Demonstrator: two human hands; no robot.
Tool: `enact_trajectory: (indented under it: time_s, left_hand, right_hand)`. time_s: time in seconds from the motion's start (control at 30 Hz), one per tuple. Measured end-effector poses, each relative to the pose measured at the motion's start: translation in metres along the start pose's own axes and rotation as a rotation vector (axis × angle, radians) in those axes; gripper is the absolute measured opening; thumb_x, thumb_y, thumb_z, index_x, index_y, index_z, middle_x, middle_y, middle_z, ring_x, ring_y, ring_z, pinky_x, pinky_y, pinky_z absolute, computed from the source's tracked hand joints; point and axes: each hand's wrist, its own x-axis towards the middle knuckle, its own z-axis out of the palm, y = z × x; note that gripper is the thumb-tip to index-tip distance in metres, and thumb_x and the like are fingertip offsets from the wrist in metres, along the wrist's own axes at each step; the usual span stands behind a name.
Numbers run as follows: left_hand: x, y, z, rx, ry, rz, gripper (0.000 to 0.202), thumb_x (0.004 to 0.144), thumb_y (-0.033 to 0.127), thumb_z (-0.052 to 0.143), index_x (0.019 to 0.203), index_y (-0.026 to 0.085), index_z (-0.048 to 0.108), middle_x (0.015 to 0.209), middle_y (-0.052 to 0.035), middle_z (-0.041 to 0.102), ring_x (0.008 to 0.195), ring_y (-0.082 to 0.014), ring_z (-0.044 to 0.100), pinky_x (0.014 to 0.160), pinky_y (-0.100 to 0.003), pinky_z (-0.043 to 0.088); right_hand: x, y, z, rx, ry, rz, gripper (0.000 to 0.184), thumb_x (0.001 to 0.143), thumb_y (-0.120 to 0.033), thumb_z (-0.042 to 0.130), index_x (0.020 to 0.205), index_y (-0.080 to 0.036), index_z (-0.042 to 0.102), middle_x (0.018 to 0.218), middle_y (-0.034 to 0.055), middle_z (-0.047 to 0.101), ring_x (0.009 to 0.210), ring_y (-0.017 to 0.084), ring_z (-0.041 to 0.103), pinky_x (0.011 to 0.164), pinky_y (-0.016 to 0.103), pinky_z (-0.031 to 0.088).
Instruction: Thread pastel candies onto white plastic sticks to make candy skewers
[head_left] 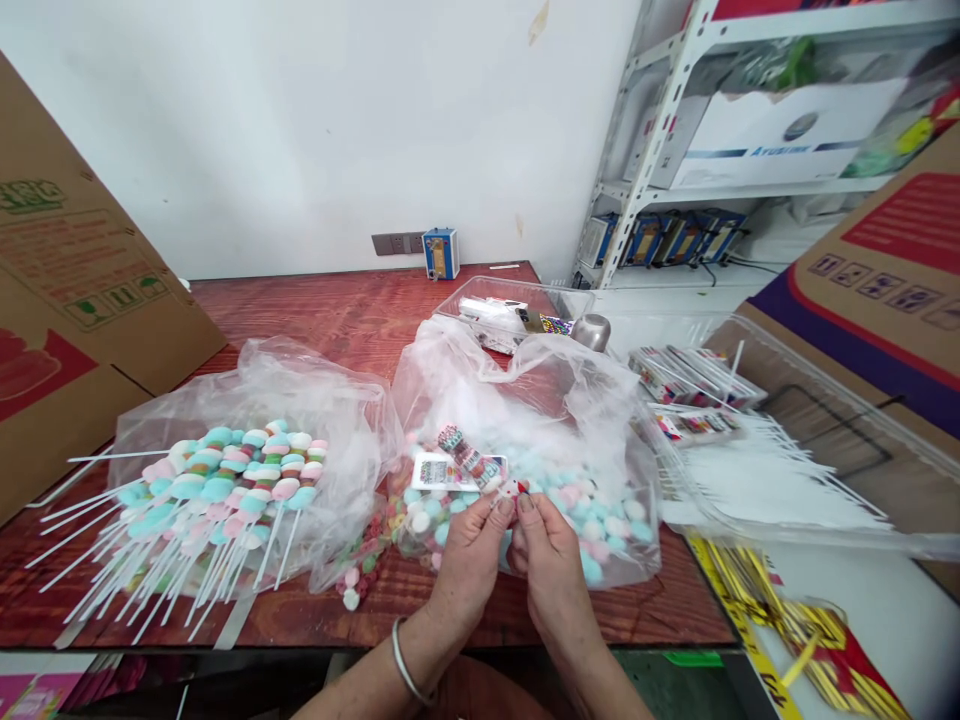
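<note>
Small red-and-white piece (513, 489) — kind unclear — pinched narrow in the fingers of left hand (471, 552) and right hand (553, 552), over a clear bag (592, 385) of loose marshmallows (592, 510). Left of the fingers: marshmallow skewers (232, 475), apparently finished; loose marshmallows remain, so judged partway. Worktop (330, 312) edge runs nearside of the fingers; bare worktop lies beyond, leftward; clear tray (795, 536) bounds the right.

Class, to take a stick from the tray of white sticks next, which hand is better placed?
Probably the right hand: the white sticks lie in the clear tray on its side. The left hand is farther away; both pinch a small piece.
</note>
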Motion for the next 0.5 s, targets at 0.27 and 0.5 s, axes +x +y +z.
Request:
enact_trajectory:
  time_s: [0.27, 0.5]
  left_hand:
    - [-0.004, 0.013, -0.036, -0.167, -0.183, -0.211, 0.031, 0.059, 0.040, 0.087, 0.068, 0.014, 0.073, 0.077, -0.0096, 0.074, 0.074, -0.0223, 0.068, 0.074, -0.035, 0.055]
    - [-0.007, -0.001, -0.018, 0.006, -0.195, -0.238, 0.023, 0.073, 0.036, 0.079, 0.080, 0.016, 0.072, 0.057, 0.0012, 0.063, 0.045, -0.0126, 0.057, 0.042, -0.023, 0.048]
  right_hand:
    - [-0.023, -0.001, 0.000, 0.578, -0.496, 0.529, 0.038, 0.084, -0.048, 0.068, 0.070, -0.022, 0.044, 0.040, -0.0171, 0.027, 0.030, 0.002, 0.011, 0.032, 0.016, 0.023]
    - [-0.032, 0.010, -0.008, 0.440, -0.065, 0.216, 0.035, 0.082, -0.051, 0.071, 0.087, -0.021, 0.054, 0.058, -0.0120, 0.040, 0.040, 0.003, 0.025, 0.038, 0.015, 0.029]
